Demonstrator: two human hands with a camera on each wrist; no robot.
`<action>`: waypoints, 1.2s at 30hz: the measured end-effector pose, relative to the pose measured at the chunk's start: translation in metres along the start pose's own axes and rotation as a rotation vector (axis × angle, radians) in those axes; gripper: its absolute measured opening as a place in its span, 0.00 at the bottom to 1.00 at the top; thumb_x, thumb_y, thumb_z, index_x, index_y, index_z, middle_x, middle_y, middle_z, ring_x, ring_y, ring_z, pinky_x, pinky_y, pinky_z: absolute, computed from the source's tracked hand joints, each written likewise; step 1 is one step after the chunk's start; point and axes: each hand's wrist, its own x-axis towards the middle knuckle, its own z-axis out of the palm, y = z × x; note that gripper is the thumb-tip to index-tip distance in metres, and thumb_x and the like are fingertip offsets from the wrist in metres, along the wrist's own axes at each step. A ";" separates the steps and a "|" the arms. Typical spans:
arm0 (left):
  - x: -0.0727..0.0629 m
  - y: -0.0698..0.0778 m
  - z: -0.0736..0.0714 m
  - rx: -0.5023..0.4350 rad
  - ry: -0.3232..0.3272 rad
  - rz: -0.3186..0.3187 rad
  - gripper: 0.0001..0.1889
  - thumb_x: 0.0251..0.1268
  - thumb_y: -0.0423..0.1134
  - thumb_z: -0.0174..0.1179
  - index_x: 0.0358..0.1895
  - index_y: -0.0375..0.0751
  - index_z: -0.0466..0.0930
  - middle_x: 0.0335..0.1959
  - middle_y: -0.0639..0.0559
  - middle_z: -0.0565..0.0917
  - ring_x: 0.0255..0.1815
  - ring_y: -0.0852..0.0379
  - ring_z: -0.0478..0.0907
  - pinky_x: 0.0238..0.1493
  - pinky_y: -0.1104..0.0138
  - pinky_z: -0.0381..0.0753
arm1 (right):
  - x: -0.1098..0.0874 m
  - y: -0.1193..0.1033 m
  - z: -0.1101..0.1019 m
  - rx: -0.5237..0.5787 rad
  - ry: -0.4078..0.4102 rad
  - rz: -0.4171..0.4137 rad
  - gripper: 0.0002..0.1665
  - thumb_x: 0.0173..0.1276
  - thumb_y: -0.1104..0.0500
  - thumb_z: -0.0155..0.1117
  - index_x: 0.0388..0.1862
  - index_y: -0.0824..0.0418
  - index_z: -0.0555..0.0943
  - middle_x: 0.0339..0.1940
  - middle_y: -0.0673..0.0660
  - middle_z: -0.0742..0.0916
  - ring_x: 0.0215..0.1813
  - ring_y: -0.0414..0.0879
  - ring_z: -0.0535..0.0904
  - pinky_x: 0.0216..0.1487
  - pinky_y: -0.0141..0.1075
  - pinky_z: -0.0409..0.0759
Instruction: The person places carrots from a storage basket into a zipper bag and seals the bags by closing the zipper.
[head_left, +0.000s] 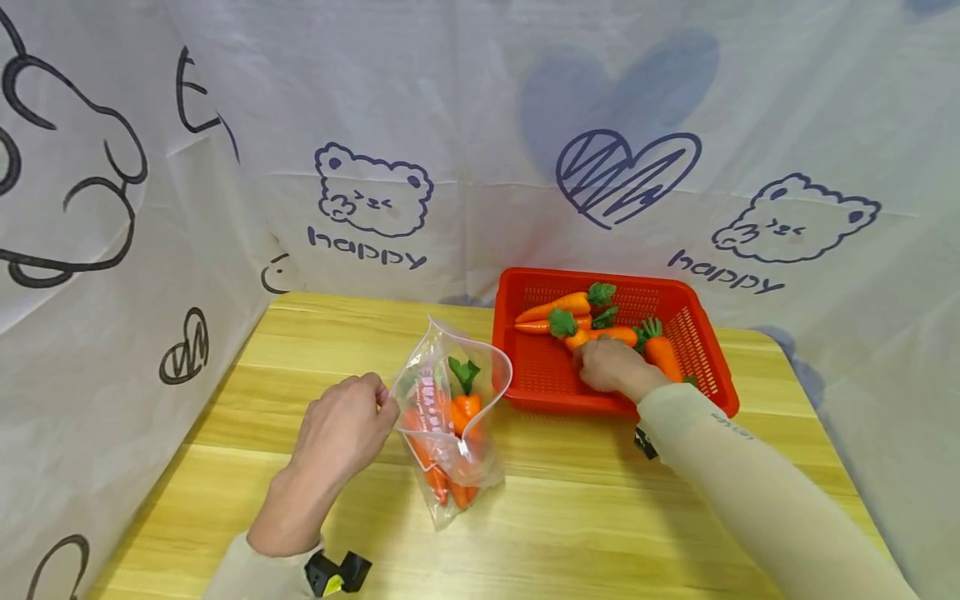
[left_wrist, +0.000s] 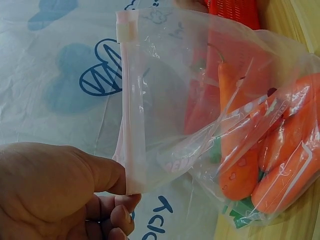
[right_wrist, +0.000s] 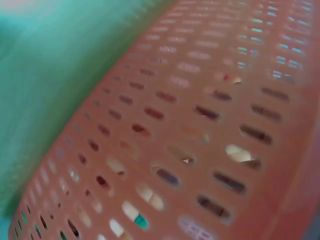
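Note:
My left hand [head_left: 347, 423] pinches the upper left edge of a clear zip bag [head_left: 491, 467], thumb and fingers at its pale zip strip in the left wrist view. The bag's mouth gapes, and several orange carrots [left_wrist: 237, 150] with green tops lie inside it. Over on the right, my right hand [head_left: 611, 367] reaches down into a red basket [head_left: 525, 375]. Its curled fingers grip a carrot [head_left: 576, 339] whose leafy top points away to the left. The basket's perforated side wall [right_wrist: 185, 110] fills the right wrist view and hides that hand there.
Several more carrots [head_left: 663, 354] lie in the basket, mostly along its back and right. The basket stands near the back edge of the wooden table [head_left: 570, 517]. White printed cloth [head_left: 480, 108] hangs behind the table and along its sides.

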 end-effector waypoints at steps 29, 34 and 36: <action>0.000 -0.002 0.000 -0.020 -0.021 -0.009 0.09 0.71 0.37 0.55 0.31 0.41 0.77 0.24 0.50 0.75 0.24 0.53 0.72 0.23 0.62 0.67 | 0.015 0.000 0.005 0.284 0.173 0.144 0.16 0.74 0.49 0.69 0.33 0.59 0.84 0.29 0.54 0.83 0.32 0.49 0.75 0.37 0.42 0.74; 0.000 -0.001 -0.001 -0.026 -0.021 -0.010 0.09 0.71 0.37 0.55 0.31 0.41 0.77 0.24 0.50 0.75 0.24 0.53 0.71 0.24 0.62 0.67 | 0.012 -0.002 0.001 0.262 0.115 0.037 0.12 0.70 0.52 0.74 0.38 0.60 0.86 0.37 0.55 0.89 0.39 0.51 0.81 0.46 0.47 0.80; 0.000 -0.001 -0.001 -0.028 -0.025 -0.011 0.09 0.71 0.37 0.55 0.31 0.41 0.77 0.24 0.50 0.75 0.24 0.53 0.71 0.23 0.62 0.67 | 0.011 0.000 0.002 0.229 0.088 0.005 0.12 0.68 0.54 0.74 0.42 0.61 0.87 0.43 0.57 0.90 0.45 0.53 0.84 0.53 0.50 0.82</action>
